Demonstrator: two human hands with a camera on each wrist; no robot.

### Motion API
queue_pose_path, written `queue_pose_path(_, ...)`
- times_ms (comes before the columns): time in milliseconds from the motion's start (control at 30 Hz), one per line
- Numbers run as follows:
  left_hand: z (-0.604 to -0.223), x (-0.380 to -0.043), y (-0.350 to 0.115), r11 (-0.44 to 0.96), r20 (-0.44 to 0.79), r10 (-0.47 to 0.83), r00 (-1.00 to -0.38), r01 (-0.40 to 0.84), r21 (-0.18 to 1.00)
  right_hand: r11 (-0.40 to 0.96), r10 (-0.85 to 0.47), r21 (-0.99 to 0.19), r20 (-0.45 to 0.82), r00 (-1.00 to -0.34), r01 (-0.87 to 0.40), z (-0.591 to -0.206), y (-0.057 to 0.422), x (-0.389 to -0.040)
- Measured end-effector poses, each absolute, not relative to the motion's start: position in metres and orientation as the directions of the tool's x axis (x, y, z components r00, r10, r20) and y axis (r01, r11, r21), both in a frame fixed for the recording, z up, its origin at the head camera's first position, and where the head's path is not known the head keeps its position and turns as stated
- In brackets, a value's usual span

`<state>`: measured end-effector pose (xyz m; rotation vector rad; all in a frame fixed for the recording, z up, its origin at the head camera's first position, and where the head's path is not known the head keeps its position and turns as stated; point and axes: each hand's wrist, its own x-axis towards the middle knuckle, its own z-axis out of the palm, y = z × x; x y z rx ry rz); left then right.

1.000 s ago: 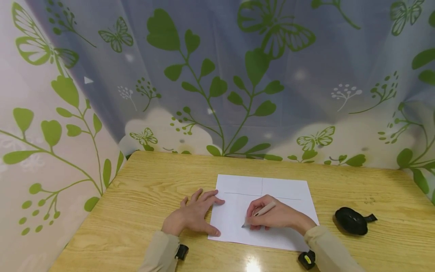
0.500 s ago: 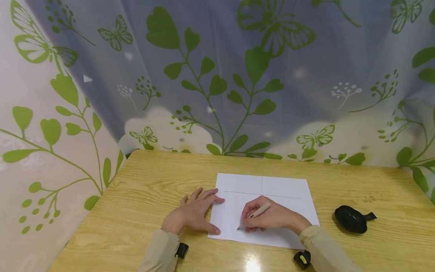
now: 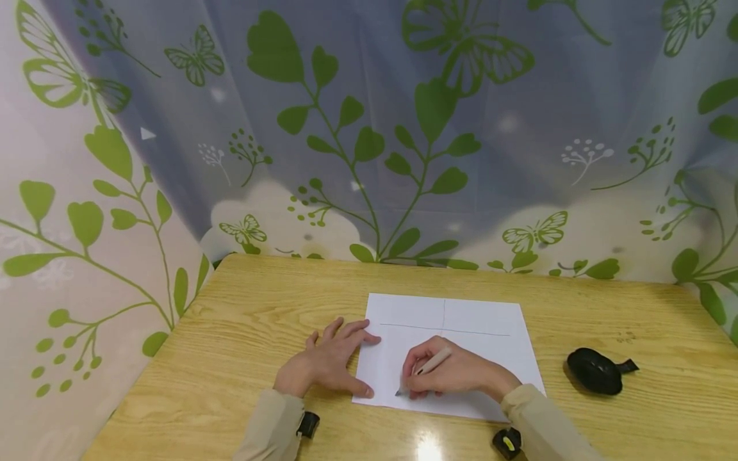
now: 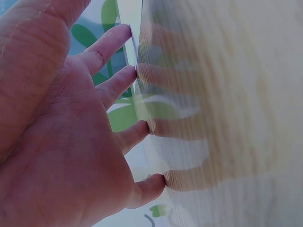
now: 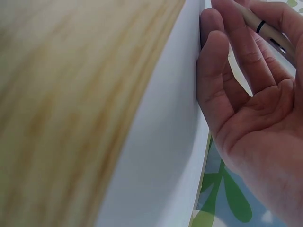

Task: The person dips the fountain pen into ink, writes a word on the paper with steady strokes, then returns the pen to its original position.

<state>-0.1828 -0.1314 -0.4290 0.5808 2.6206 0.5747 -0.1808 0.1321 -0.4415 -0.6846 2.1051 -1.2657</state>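
Observation:
A white sheet of paper (image 3: 478, 314) lies on the wooden table, marked with a long thin horizontal line and a vertical line crossing it near the top. My right hand (image 3: 461, 372) pinches a beige pen (image 3: 435, 360) with a dark band, its tip down at the lower left of the paper. In the right wrist view, the curled lower fingers (image 5: 215, 61) rest against the sheet. My left hand (image 3: 327, 366) lies spread at the paper's left edge, thumb and index fingertip on it. The left wrist view has its fingertips (image 4: 155, 182) touching the table. Any mark under the pen tip is too small to tell.
On the table (image 3: 277, 288), right of the paper, sits a glossy black rounded object (image 3: 595, 371) with a short tab. A curtain (image 3: 357, 128) printed with leaves and butterflies hangs behind the table and along its left side. Small black devices (image 3: 507, 443) are on both wrists.
My right hand, with the pen, has moved left and slightly toward me across the lower part of the paper. The left hand and the paper have stayed in place.

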Motion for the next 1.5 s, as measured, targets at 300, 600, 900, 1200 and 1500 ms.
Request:
queue_pose_path(300,-0.429,-0.184,-0.131,0.830,-0.285,0.468,-0.836,0.305,0.467,0.412,-0.692,-0.901,-0.214,-0.690,-0.133,-0.442,0.131,-0.181)
queue_pose_path(600,-0.433,-0.186,-0.132,0.826,-0.277,0.472,-0.837,0.310,0.471,0.408,-0.701,-0.902,-0.212,-0.681,-0.139,-0.442,0.131,-0.183)
queue_pose_path(900,-0.434,-0.186,-0.132,0.828,-0.289,0.472,-0.833,0.305,0.471,0.404,-0.685,-0.905,-0.203,-0.699,-0.134,-0.440,0.134,-0.182)
queue_pose_path(1200,-0.434,-0.182,-0.134,0.822,-0.292,0.474,-0.831,0.298,0.485,0.390,-0.618,-0.910,-0.143,-0.773,-0.143,-0.433,0.162,-0.189)
queue_pose_path(1500,-0.434,-0.183,-0.135,0.810,-0.279,0.484,-0.829,0.304,0.501,0.435,-0.359,-0.899,-0.134,-0.924,-0.039,-0.435,0.190,-0.199)
